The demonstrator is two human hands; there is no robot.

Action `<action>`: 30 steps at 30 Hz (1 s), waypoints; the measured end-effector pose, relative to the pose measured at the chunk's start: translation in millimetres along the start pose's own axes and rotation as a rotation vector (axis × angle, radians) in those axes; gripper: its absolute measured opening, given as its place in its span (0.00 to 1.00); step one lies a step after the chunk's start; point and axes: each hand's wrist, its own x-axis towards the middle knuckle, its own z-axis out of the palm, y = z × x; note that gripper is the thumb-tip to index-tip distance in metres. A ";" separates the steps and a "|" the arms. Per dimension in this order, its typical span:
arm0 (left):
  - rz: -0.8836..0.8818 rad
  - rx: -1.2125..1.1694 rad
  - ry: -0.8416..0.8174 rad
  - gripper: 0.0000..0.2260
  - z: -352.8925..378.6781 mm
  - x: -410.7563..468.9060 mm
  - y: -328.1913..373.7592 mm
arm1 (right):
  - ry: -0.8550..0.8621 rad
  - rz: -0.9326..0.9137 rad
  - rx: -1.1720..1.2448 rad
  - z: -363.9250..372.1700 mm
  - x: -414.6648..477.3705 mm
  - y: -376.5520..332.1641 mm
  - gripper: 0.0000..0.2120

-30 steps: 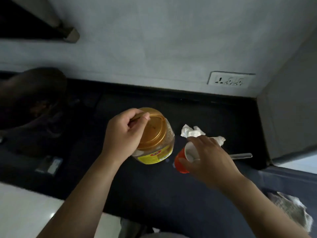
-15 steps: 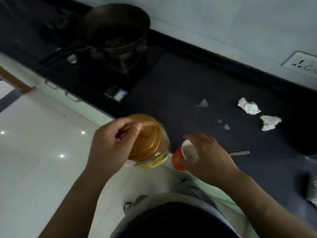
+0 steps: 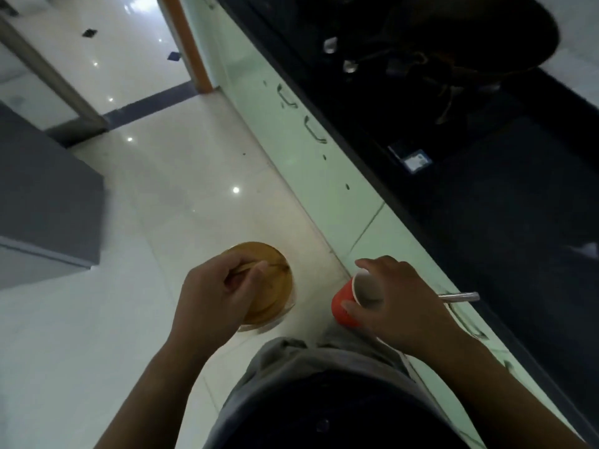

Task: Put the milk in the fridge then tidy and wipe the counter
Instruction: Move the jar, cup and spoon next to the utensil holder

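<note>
Amber jar (image 3: 269,283) upright (lid skyward)

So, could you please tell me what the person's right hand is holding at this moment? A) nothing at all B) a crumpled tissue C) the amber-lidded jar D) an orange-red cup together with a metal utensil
D: the right hand grips the orange-red cup at its rim, with a metal utensil sticking out past the fingers; the jar hangs from the left hand.

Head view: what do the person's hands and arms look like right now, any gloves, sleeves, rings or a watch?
Both the left hand and the right hand are bare, with no gloves. Both forearms are uncovered as far as the bottom edge of the picture, so no sleeve shows. No ring, watch or wristband is visible on either side, though the light is dim.
</note>
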 end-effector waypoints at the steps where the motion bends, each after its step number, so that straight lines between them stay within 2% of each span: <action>1: -0.024 -0.012 0.017 0.02 -7.9 2.3 -8.5 | -0.013 -0.017 0.001 0.8 9.2 -7.1 0.33; 10: -0.138 -0.025 0.092 0.03 -57.0 87.5 -62.8 | -0.050 -0.128 -0.029 -6.6 140.3 -63.3 0.32; 21: -0.139 -0.024 0.134 0.09 -113.2 320.6 -81.9 | 0.020 -0.228 -0.032 -78.1 380.6 -135.2 0.32; 30: -0.154 -0.046 0.241 0.19 -150.5 477.8 -99.2 | 0.065 -0.220 -0.037 -117.8 519.1 -174.0 0.33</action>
